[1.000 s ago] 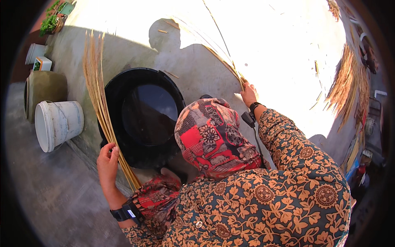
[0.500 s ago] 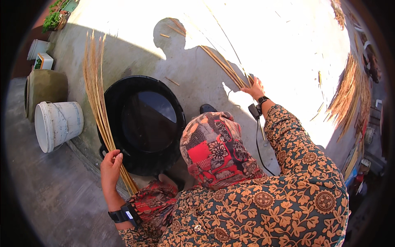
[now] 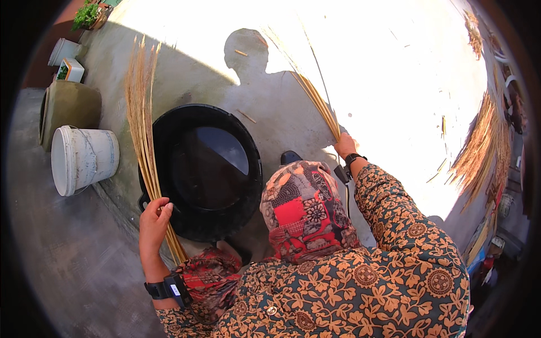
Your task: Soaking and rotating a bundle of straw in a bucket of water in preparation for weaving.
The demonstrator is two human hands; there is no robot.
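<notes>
My left hand [image 3: 154, 222] is closed around a bundle of long dry grass stalks [image 3: 146, 152] with feathery tips pointing away from me. The bundle slants along the left rim of a round black basin [image 3: 256, 152] that holds dark liquid reflecting the sky. To the right of the basin, my right hand [image 3: 345, 146] grips a thinner bunch of similar stalks [image 3: 319, 103], reaching up into the sunlit ground. Its thumb and fingertips are partly hidden. Black bands circle both wrists.
A white bucket [image 3: 93, 158] lies tipped on its side at left, beside an olive-brown jar [image 3: 76, 110] and a potted plant [image 3: 85, 16]. More dry grass [image 3: 482, 146] is heaped at far right. A black cable [image 3: 347, 200] hangs near my right wrist. Loose stalk bits lie on the concrete.
My right hand has drawn nearer to me and lower, pulling its stalks with it; they are raised off the other pieces there. My left hand keeps its hold on the bundle.
</notes>
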